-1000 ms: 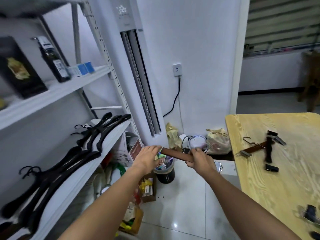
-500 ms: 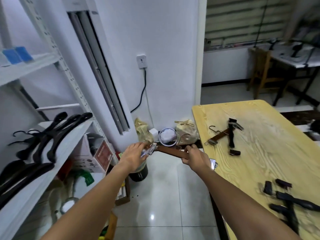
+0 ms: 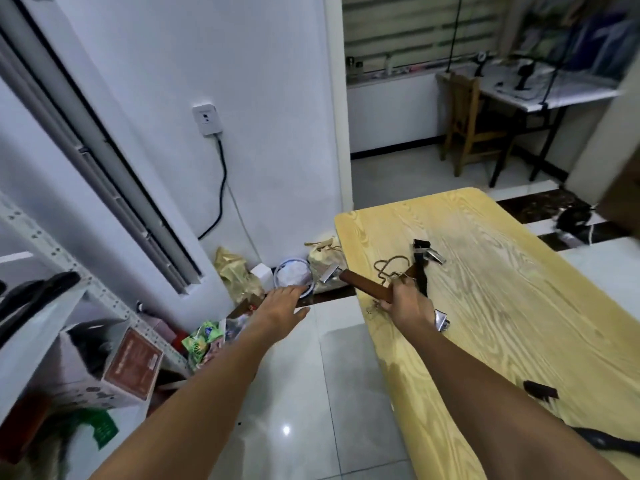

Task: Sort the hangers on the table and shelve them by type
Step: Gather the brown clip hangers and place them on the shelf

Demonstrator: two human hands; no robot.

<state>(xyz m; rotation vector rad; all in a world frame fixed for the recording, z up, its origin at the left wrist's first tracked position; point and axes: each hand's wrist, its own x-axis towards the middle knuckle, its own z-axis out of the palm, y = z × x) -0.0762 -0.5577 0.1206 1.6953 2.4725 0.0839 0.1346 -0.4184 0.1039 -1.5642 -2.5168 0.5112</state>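
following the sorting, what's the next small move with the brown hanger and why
Probably reach the left hand to the second brown clip hanger on the table. The right hand grips one wooden hanger at the table's edge, and its match lies just ahead, crossed by a black hanger.

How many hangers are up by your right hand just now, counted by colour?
Brown wooden: 2, the held hanger in the right hand and a second brown hanger on the table, mostly hidden behind the hand.
Black: 1, the black hanger crossing the second brown one.
Total: 3
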